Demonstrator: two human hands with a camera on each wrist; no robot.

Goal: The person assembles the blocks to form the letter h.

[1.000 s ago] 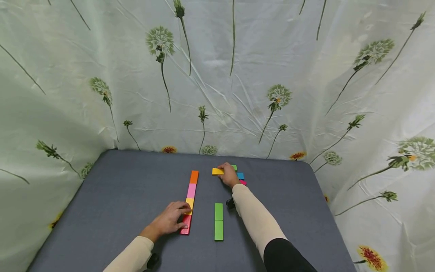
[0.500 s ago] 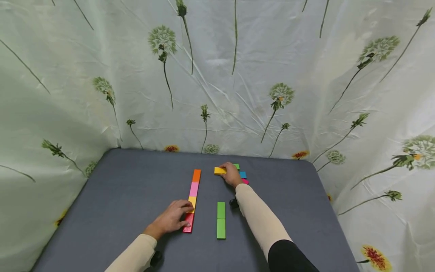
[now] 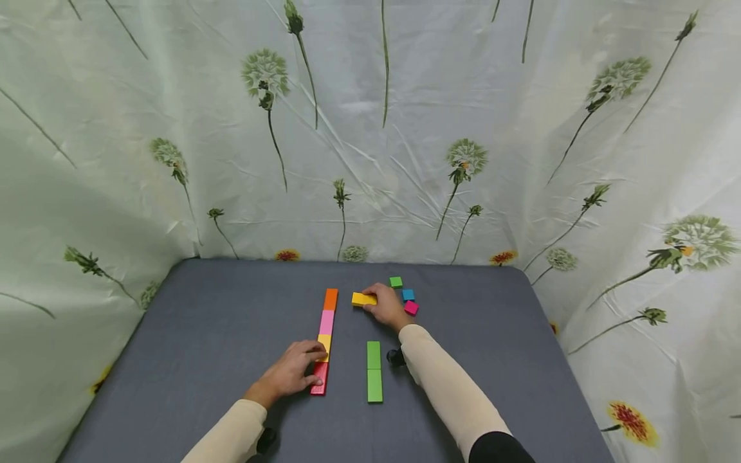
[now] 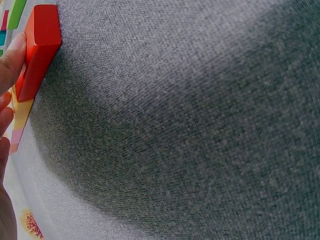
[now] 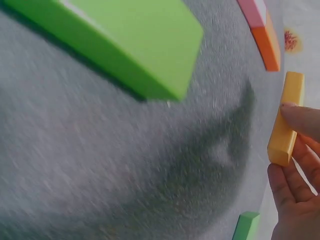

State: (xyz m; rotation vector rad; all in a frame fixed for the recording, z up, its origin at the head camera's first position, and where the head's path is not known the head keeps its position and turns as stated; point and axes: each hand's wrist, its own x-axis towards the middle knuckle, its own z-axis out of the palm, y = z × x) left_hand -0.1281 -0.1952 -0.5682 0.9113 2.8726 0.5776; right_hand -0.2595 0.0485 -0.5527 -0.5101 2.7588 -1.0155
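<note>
A straight row runs away from me in the head view: red block (image 3: 320,382), yellow block (image 3: 324,343), pink block (image 3: 327,321), orange block (image 3: 330,299). My left hand (image 3: 286,374) rests over its near end, thumb against the red block and fingers above the row's yellow one. Right of the row's far end, my right hand (image 3: 386,307) pinches another yellow block (image 3: 360,299) between thumb and fingers. The right wrist view shows this held block (image 5: 287,125) with the thumb across its side; whether it touches the table is hard to tell.
Two green blocks (image 3: 374,386) lie end to end right of the row. Beyond the right hand are a small green block (image 3: 396,281), a blue block (image 3: 408,295) and a magenta block (image 3: 411,308). A flowered curtain (image 3: 370,141) hangs behind the grey table (image 3: 231,321).
My right hand has shifted slightly left and nearer with the yellow block, moving it away from the small green, blue and magenta blocks. The left hand stays at the row.
</note>
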